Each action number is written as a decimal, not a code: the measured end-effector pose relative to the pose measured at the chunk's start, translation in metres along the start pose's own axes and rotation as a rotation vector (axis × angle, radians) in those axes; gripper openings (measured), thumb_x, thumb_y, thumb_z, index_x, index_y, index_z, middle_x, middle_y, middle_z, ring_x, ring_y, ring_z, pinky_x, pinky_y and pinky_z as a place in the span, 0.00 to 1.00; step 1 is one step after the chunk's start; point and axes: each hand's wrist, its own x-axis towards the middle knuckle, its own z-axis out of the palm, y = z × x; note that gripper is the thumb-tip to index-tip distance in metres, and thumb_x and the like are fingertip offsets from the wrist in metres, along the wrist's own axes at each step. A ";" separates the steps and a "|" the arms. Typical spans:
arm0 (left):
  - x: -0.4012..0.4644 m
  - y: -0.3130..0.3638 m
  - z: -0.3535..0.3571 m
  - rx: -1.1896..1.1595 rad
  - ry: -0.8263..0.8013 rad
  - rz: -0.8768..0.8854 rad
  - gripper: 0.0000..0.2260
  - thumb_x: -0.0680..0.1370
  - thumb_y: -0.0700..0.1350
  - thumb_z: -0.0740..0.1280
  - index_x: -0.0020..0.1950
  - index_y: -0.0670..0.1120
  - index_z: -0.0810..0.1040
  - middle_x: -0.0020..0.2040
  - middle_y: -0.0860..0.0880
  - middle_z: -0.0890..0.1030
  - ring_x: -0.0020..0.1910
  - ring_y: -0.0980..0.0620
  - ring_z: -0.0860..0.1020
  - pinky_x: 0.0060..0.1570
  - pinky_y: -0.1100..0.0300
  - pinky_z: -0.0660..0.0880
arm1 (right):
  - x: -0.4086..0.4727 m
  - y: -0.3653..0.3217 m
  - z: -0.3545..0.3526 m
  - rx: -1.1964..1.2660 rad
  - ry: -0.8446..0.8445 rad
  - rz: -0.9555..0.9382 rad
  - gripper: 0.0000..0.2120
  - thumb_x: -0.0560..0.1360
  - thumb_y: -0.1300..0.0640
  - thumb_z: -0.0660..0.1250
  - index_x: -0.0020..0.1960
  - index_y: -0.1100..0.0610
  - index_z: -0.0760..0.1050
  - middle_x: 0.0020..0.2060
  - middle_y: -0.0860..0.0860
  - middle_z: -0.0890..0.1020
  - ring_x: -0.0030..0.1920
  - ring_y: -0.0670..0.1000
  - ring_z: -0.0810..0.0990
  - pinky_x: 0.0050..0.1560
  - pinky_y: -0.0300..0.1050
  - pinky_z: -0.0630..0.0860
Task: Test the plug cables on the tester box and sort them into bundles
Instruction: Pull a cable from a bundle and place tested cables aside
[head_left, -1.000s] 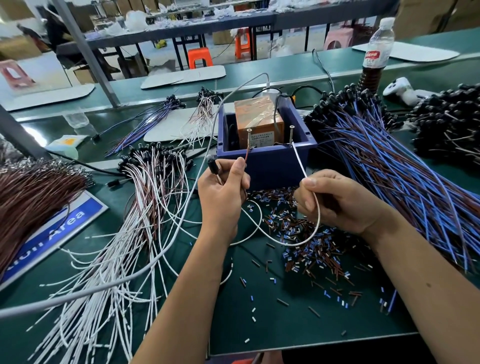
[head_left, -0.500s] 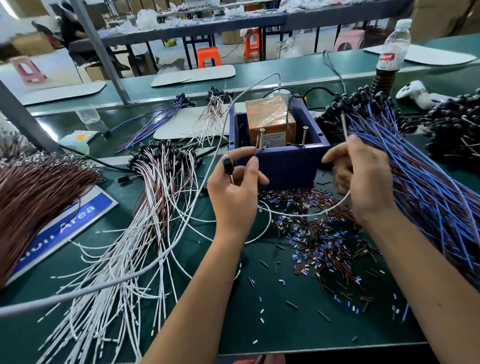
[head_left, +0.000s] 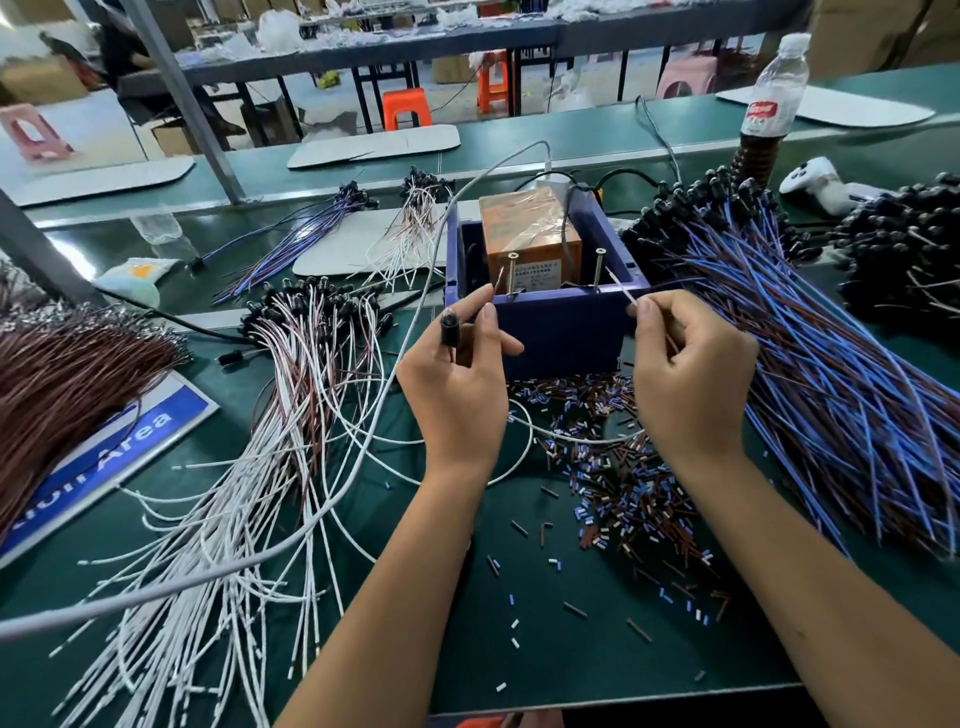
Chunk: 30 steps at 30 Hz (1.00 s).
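The tester box (head_left: 561, 332) is a dark blue open bin with an orange block inside and two upright screws on its near rim. My left hand (head_left: 457, 384) holds a black plug (head_left: 450, 328) and pinches a brown wire end next to the left screw (head_left: 512, 275). My right hand (head_left: 685, 374) pinches the white wire end (head_left: 621, 287) just right of the right screw (head_left: 598, 270). The white cable (head_left: 524, 441) loops on the mat between my hands. A bundle of white and brown plug cables (head_left: 291, 415) lies to the left, and a blue and brown bundle (head_left: 831, 374) to the right.
Cut insulation bits (head_left: 623, 478) litter the green mat in front of the box. A brown wire bundle (head_left: 57, 379) lies far left over a blue sign. A drink bottle (head_left: 769, 109), a white controller (head_left: 815, 182) and black plugs (head_left: 909, 249) sit at back right. A grey cable (head_left: 363, 447) crosses the mat.
My right hand came back from the blue bundle on the right to the box, bringing the white wire end near the right screw. My left hand stayed at the left screw.
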 end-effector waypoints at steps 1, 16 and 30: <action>0.000 0.000 0.000 0.000 -0.009 -0.002 0.09 0.83 0.39 0.67 0.61 0.41 0.84 0.33 0.52 0.84 0.34 0.48 0.81 0.43 0.68 0.73 | 0.000 0.001 0.000 0.010 -0.001 -0.013 0.11 0.84 0.57 0.63 0.48 0.58 0.83 0.31 0.47 0.80 0.29 0.44 0.77 0.27 0.38 0.68; 0.001 0.001 -0.002 -0.060 -0.053 -0.068 0.08 0.84 0.37 0.65 0.58 0.41 0.84 0.32 0.49 0.81 0.34 0.58 0.79 0.53 0.63 0.75 | -0.001 -0.008 -0.006 0.001 -0.087 -0.053 0.10 0.85 0.60 0.63 0.51 0.60 0.83 0.36 0.46 0.81 0.33 0.41 0.77 0.34 0.32 0.68; 0.002 -0.005 -0.001 -0.195 -0.107 -0.192 0.08 0.84 0.39 0.65 0.58 0.43 0.84 0.32 0.50 0.78 0.29 0.57 0.73 0.40 0.61 0.69 | 0.011 -0.017 -0.009 -0.027 -0.131 -0.090 0.15 0.80 0.69 0.65 0.63 0.61 0.83 0.48 0.54 0.76 0.44 0.50 0.75 0.43 0.43 0.75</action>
